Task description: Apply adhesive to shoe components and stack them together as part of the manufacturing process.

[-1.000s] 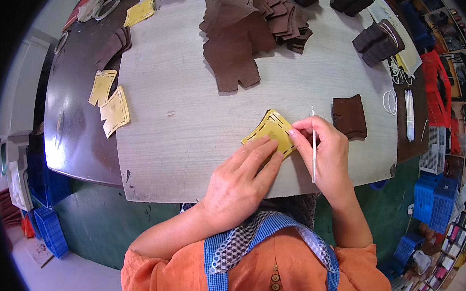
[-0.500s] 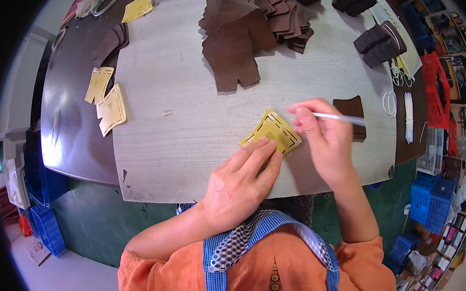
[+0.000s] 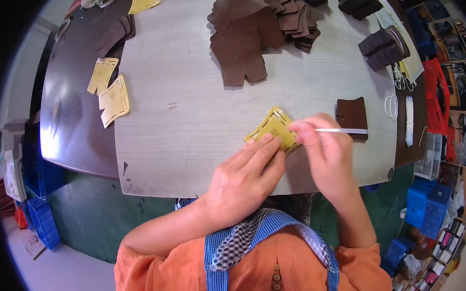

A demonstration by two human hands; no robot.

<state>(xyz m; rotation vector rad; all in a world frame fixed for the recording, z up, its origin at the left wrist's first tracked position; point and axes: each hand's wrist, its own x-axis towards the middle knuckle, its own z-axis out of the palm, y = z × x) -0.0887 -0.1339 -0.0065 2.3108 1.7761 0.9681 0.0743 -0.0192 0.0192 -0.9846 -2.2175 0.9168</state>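
A yellow template (image 3: 271, 124) with dark slots along its edges lies at a slant near the front of the board. My left hand (image 3: 244, 176) rests on it, fingers stretched out flat over its lower part. Pinched in my right hand (image 3: 326, 153) is a thin white pen (image 3: 341, 130), held almost level, its tip at the right side of the template. My right fingers cover part of that edge. Whether anything lies beneath the template is hidden. Just right of the pen sits a small stack of dark brown leather pieces (image 3: 351, 114).
Brown leather cut pieces (image 3: 238, 47) are heaped toward the back of the pale board (image 3: 161, 151). More yellow templates (image 3: 115, 100) lie at the left edge. Dark bundles (image 3: 384, 48), white cord (image 3: 391, 106) and a bundle of white sticks (image 3: 409, 120) are at the right.
My right hand has come down and slightly left, bringing the pen from beside the template onto its right side. My left hand keeps its place on the template. The whole view has shifted a little.
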